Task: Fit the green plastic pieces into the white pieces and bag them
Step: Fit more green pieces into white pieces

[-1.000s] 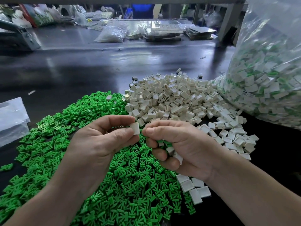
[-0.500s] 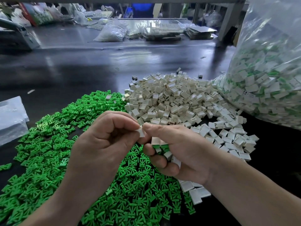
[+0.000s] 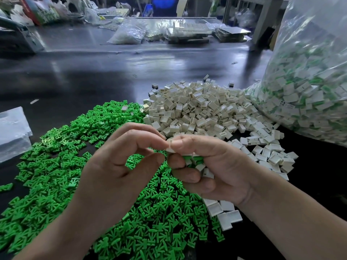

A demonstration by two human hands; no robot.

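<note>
The right hand (image 3: pixel 216 166) is curled round green-and-white pieces (image 3: pixel 196 160), a white piece (image 3: pixel 170 147) pinched between it and the left hand (image 3: pixel 116 166) over the green pile (image 3: pixel 56 166); overfilled, some could be spilled.

The left hand (image 3: pixel 120 166) has brought its white piece (image 3: pixel 170 146) to the right hand (image 3: pixel 212 166) — fingertips now meet on it.

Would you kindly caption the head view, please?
Right hand holds a white piece; left hand touches it, above green pieces.
</note>
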